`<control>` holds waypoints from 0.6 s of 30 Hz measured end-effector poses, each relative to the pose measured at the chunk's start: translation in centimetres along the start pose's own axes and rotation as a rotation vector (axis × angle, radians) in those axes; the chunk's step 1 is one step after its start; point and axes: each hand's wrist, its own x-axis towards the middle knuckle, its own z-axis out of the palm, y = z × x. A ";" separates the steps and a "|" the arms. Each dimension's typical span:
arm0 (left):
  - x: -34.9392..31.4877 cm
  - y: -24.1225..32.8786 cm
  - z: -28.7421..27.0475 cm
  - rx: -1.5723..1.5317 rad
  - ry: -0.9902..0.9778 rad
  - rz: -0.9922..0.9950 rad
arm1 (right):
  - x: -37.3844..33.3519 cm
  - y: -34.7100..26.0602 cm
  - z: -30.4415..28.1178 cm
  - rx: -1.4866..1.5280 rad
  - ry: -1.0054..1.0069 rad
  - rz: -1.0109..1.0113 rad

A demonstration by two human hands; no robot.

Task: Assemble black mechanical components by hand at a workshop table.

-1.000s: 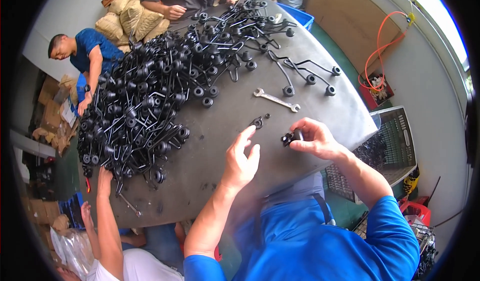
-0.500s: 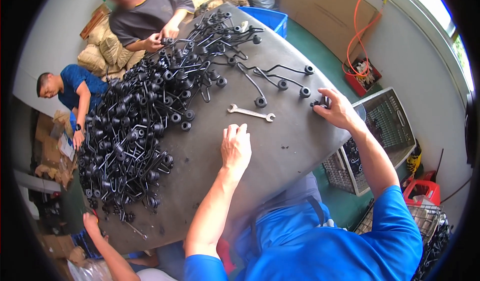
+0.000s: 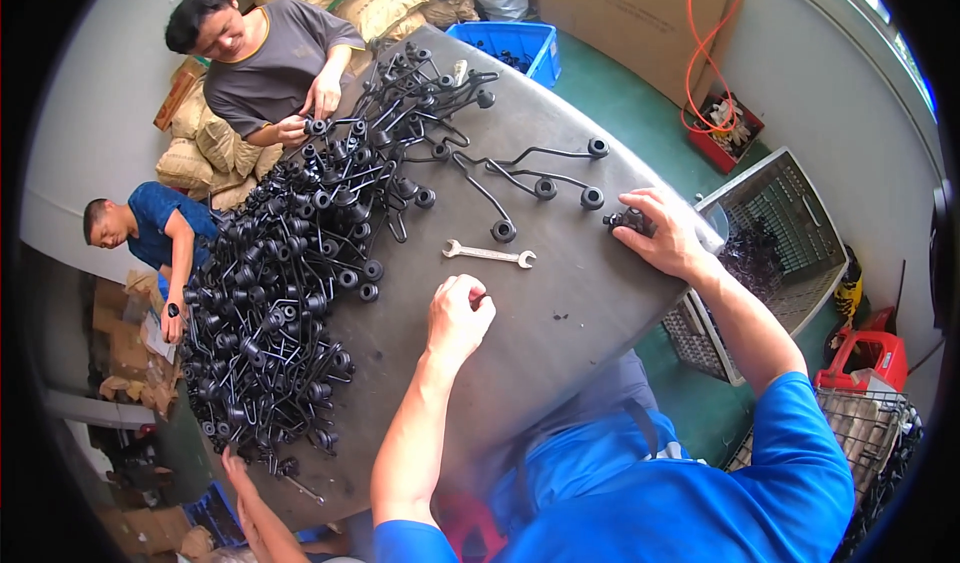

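Observation:
My left hand (image 3: 458, 321) is closed just above the grey tabletop, near an open-ended wrench (image 3: 488, 254). A small dark spot shows between its thumb and fingers, too small to name. At the table's right edge, my right hand (image 3: 662, 235) curls its thumb and fingers round a small cluster of black parts (image 3: 628, 222). Left of that hand lie several bent black rods with round rubber bushings (image 3: 545, 188). A large heap of such rods (image 3: 290, 253) covers the table's left side.
Two co-workers (image 3: 280, 63) stand across the heap; another person's arm (image 3: 255, 508) reaches in at lower left. Beyond the table's right edge stands a grey plastic crate (image 3: 800, 303) with black parts. A blue bin (image 3: 545, 58) sits past the far edge.
The view has shifted a little. My left hand has turned, and the dark spot in its fingers now shows. My right fingers have come further over the small black parts.

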 end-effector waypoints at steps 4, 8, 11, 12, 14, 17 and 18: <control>0.2 2.0 2.0 -0.015 0.095 0.126 | -0.2 -0.2 -0.1 0.120 0.033 0.130; 2.9 7.9 5.9 -0.269 0.125 0.250 | 0.2 -0.5 0.1 0.090 0.042 0.280; 6.0 9.8 10.2 -0.246 0.172 0.254 | 0.1 0.2 1.2 0.159 0.127 0.185; 6.3 10.0 11.1 -0.288 0.166 0.240 | 0.1 0.4 1.4 0.159 0.108 0.160; 6.3 11.3 10.6 -0.260 0.293 0.301 | -0.3 0.9 1.0 0.168 0.141 0.215; 7.9 9.9 6.4 -0.065 0.582 0.196 | -0.1 0.4 1.0 0.118 0.136 0.206; 8.4 8.6 4.8 -0.029 0.641 0.093 | 0.1 0.1 1.1 0.077 0.112 0.205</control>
